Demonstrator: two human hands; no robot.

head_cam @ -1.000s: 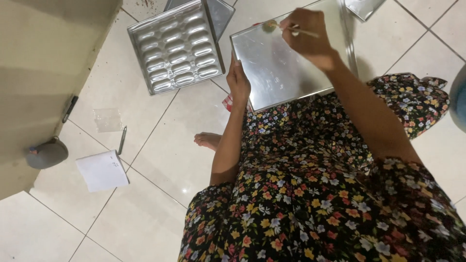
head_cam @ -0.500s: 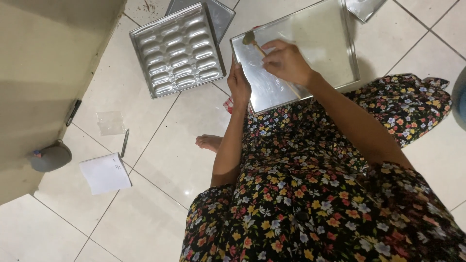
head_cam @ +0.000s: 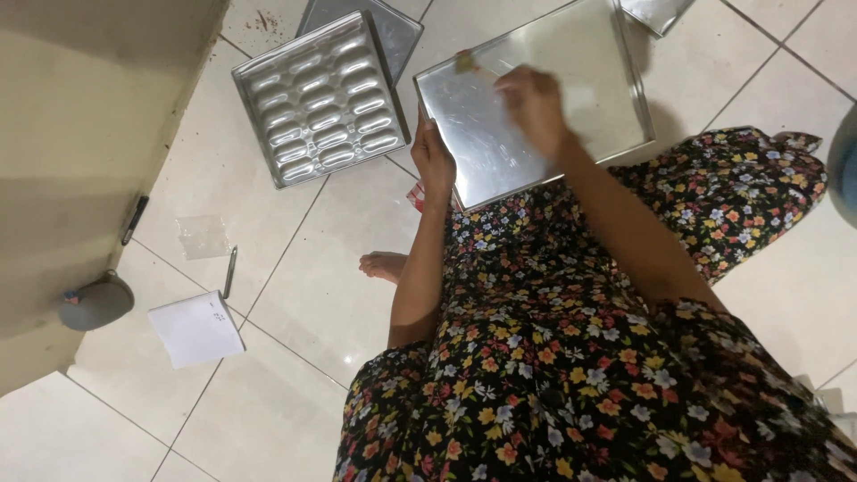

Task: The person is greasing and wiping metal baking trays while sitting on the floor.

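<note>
A flat rectangular metal baking tray rests tilted on my lap, over a dark floral dress. My left hand grips the tray's near left edge. My right hand is over the tray's middle, blurred by motion, and holds a small brush whose head touches the tray near its upper left corner.
On the tiled floor to the left lies a metal mould pan with several oblong cavities, on top of another tray. A white paper, a pen, a small plastic bag and a grey round object lie by the wall. My bare foot shows below.
My right hand has swept the brush from the tray's upper right across to its upper left. My left hand has kept its hold on the tray's edge.
</note>
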